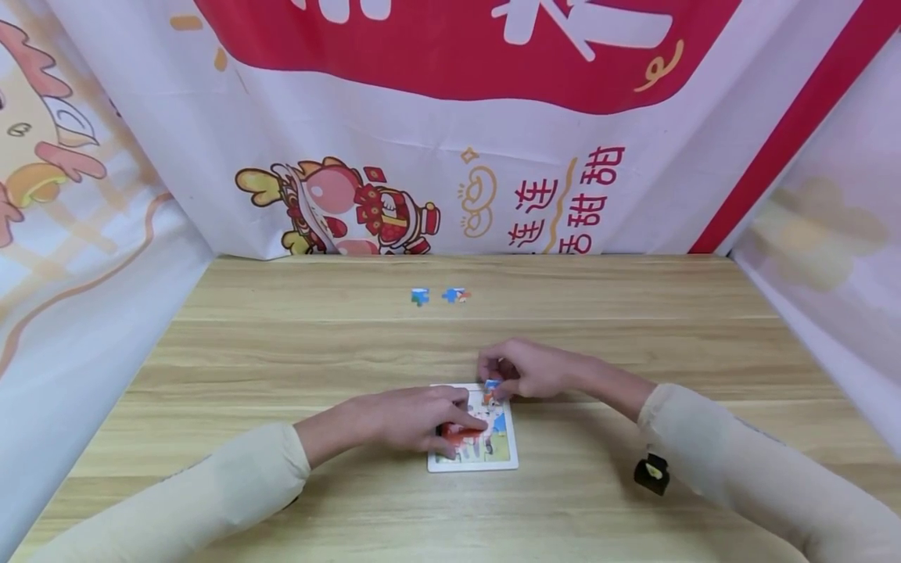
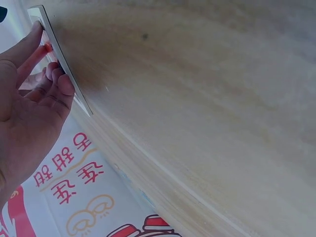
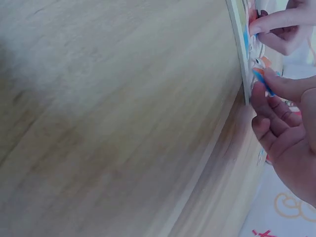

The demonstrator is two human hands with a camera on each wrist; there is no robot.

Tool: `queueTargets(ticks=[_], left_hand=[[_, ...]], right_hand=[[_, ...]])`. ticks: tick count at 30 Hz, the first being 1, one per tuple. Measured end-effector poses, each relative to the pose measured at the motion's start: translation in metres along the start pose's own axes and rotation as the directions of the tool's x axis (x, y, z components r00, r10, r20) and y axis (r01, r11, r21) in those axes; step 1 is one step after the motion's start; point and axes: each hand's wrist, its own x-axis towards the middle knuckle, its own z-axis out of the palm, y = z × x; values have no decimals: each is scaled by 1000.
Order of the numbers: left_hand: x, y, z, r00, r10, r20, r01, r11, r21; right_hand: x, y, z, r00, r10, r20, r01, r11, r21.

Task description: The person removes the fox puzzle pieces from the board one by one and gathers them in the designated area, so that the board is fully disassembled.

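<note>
A small jigsaw puzzle in a white frame tray lies on the wooden table, partly covered by both hands. My left hand rests over its left side. The index finger reaches across and touches the picture; in the left wrist view the thumb lies at the tray's edge. My right hand pinches a blue and orange puzzle piece between thumb and fingers, at the tray's upper right corner. Whether that piece touches the tray's bottom is hidden.
Two loose puzzle pieces, one blue and green and one blue and orange, lie farther back on the table. Printed cloth hangs behind and at both sides. A small black object is by the right sleeve.
</note>
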Motion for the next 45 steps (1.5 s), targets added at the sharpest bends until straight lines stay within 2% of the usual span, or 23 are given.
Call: queueTargets(ticks=[6,9,14,18,22,25,29,35,41,45], left_hand=[[-1,-1,1,1000,7,-12,-7,1000,-17],[-1,-1,1,1000,-2,-13,2,1000,-24],[-1,-1,2,1000,-6,-17,6,1000,-20],[-1,-1,2,1000,-4,-21,3,1000,-19],[-1,-2,3,1000,2,-27,-3,1000,-22],[-1,-2,3,1000,2,-31,-2,1000,-22],[-2,-2,3,999,-4,-32,3,1000,-22],[-2,-1,5,999,-9,-44,8,1000,-30],[-2,-1,6,999,-28,-40,28,999,-18],[-2,-1,6,999,-37,-32,36,999,-21]], right_hand=[[-5,11,-1,997,9,-78,3,989,145],[-6,17,-2,993,40,-115,-18,982,188],[-6,26,-5,971,91,-221,-39,973,226],[-4,30,-7,935,148,-323,-66,966,251],[0,35,-12,887,215,-410,-114,960,257],[4,40,-16,846,286,-449,-161,941,296],[10,46,-21,806,361,-469,-191,908,372],[18,56,-28,767,433,-475,-249,882,401],[25,61,-33,704,521,-483,-311,837,449],[31,62,-39,670,531,-518,-317,836,447]])
